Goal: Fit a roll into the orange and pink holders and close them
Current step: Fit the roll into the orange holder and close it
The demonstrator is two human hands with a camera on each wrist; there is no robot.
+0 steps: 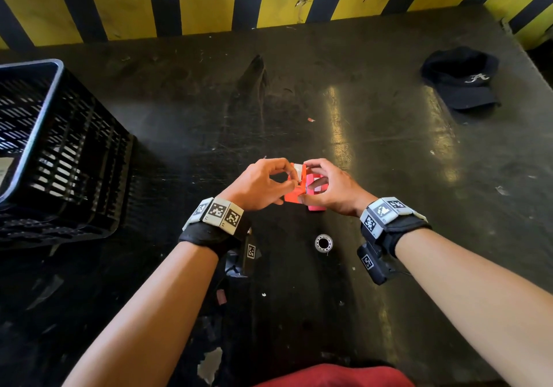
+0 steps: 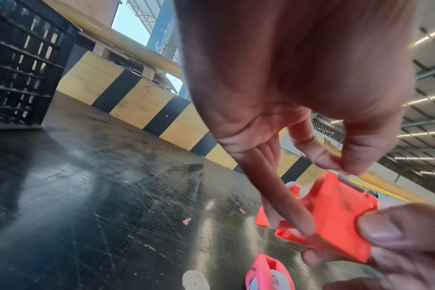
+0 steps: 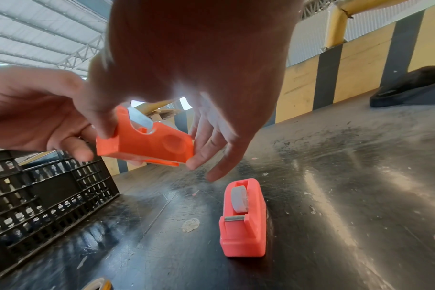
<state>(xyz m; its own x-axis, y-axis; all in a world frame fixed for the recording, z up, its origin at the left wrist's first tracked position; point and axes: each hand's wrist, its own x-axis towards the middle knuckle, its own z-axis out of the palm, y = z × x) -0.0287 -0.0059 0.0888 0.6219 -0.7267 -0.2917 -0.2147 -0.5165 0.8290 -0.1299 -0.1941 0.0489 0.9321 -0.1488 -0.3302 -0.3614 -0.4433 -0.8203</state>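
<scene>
You hold the orange holder [image 3: 147,143] above the counter [image 3: 335,176], both hands' fingers [image 3: 104,125] pinching it; the pink holder [image 3: 243,219] stands below, roll [image 3: 239,199] inside

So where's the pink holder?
The pink holder sits on the table, under the right hand, below the orange holder.

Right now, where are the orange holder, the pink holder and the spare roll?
orange holder [image 3: 147,146]: right wrist view, on its flat side wall.
pink holder [image 3: 243,240]: right wrist view, on its front top face.
spare roll [image 1: 323,243]: head view, on its rim.
</scene>
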